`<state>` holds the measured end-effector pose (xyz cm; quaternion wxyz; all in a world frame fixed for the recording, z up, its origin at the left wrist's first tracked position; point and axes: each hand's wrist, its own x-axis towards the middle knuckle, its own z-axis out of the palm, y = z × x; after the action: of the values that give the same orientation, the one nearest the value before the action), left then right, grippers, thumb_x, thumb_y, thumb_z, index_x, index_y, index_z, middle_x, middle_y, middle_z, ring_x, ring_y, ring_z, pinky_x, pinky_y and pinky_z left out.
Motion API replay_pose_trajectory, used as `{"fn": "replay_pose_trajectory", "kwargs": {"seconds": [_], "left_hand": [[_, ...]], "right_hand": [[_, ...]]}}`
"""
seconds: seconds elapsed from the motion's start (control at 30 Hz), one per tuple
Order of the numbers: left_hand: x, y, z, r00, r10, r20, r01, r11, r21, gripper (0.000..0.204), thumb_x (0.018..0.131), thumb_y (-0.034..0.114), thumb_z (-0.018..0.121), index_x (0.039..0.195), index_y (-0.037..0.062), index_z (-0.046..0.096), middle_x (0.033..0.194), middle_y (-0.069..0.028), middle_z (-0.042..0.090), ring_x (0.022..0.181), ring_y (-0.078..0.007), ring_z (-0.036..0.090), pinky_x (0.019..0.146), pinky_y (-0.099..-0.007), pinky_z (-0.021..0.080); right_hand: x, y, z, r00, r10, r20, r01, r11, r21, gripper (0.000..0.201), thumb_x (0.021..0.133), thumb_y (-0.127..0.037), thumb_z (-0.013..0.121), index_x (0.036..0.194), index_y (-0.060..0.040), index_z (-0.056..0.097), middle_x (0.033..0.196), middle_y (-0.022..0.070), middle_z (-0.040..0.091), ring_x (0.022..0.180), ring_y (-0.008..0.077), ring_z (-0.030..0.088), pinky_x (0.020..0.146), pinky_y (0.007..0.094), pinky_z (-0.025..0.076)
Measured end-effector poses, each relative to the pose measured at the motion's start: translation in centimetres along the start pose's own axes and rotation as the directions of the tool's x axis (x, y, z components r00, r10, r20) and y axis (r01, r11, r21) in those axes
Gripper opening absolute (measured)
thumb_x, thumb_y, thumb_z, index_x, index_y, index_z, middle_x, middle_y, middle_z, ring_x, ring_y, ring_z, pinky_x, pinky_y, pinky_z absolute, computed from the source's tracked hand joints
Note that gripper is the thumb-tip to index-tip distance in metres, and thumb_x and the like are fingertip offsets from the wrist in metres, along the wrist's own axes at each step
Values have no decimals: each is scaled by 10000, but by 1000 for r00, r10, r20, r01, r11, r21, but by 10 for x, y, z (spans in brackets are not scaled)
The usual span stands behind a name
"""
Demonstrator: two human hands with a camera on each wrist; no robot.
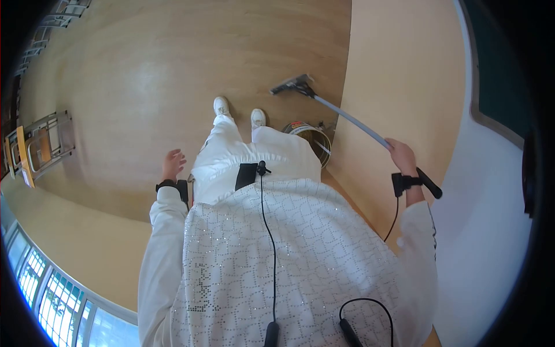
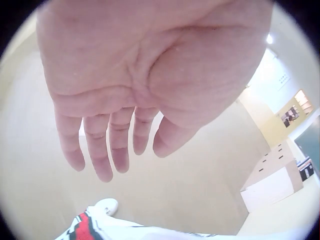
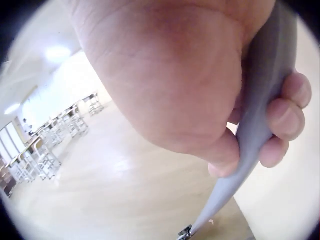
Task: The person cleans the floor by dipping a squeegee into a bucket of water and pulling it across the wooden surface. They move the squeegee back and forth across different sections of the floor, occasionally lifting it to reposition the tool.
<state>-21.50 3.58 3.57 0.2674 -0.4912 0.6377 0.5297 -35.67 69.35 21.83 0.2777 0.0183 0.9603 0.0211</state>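
Observation:
My right hand [image 1: 403, 157] grips the upper part of a long grey pole [image 1: 352, 120], at the right in the head view. The pole's flat dark head [image 1: 295, 85] is on the wooden floor, beyond my feet. In the right wrist view, fingers [image 3: 286, 119] and thumb wrap round the pole [image 3: 257, 115]. My left hand [image 1: 173, 165] hangs beside my left hip, holding nothing; its relaxed fingers [image 2: 102, 145] point down in the left wrist view.
A round bin [image 1: 317, 141] stands by my right leg, near the wall [image 1: 399, 69]. Desks with metal frames [image 1: 43, 144] are at the left. Windows [image 1: 58, 295] are at the lower left. In the left wrist view a white box [image 2: 270, 187] is at the right.

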Motion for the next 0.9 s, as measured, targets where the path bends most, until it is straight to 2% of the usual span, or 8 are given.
{"fn": "replay_pose_trajectory", "kwargs": {"seconds": [0.17,0.23,0.33,0.47,0.6,0.7,0.87,0.9], "left_hand": [[-17,-11,-9,997,-70,-25,69,997,-22,330,840,240,519,1146,121,494,994,-37,580,890,-156,571,735,-307,425],[-20,-14,-13,1000,-15,2,15,999,-42,353,859,262,499,1182,124,456,1070,-65,545,965,-187,546,801,-352,411],[-24,-9,-20,999,19,-28,-21,997,-69,362,863,257,497,1196,125,447,1099,-71,533,979,-190,540,808,-350,410],[-32,1,-20,996,45,-79,-53,992,-111,352,836,236,518,1166,116,484,1025,-45,570,910,-159,564,764,-307,420],[-29,0,-19,998,35,-46,-39,994,-104,353,845,246,518,1172,120,476,1025,-52,568,923,-170,561,768,-316,422],[-25,-10,-13,1000,-4,-20,2,996,-90,349,855,251,518,1177,124,467,1032,-58,564,935,-180,558,768,-321,424],[-12,-13,-14,999,-35,-35,32,996,-80,336,832,222,518,1150,117,494,1006,-48,580,885,-160,572,733,-303,425],[-8,-13,-12,999,-34,-37,31,997,-71,332,832,225,517,1145,116,497,1004,-49,580,885,-160,572,727,-302,426]], "right_hand": [[83,-78,31,968,-244,-55,242,970,-31,250,853,-193,454,1076,-182,568,755,162,609,720,341,588,627,449,457],[106,-103,45,960,-272,-65,273,962,-1,258,851,-186,451,1084,-189,562,747,162,607,716,340,588,625,447,458],[129,-133,56,941,-323,-102,324,946,-3,289,840,-176,455,1109,-215,551,741,153,610,714,331,595,621,434,463],[136,-139,65,942,-331,-46,326,940,-97,348,828,-169,463,1161,-253,517,751,139,617,718,314,604,618,428,467],[112,-109,73,960,-274,51,279,953,-115,407,825,-158,461,1208,-296,467,764,139,616,718,312,603,615,433,468],[84,-37,103,974,-193,117,211,962,-171,466,818,-138,476,1241,-327,420,756,139,611,721,310,602,625,433,466],[20,61,77,958,72,279,9,961,-277,503,833,-128,461,1289,-322,373,841,146,623,815,317,594,711,433,460],[11,75,69,957,78,280,3,961,-277,503,833,-128,461,1289,-322,373,841,146,623,815,317,594,711,433,460]]}}
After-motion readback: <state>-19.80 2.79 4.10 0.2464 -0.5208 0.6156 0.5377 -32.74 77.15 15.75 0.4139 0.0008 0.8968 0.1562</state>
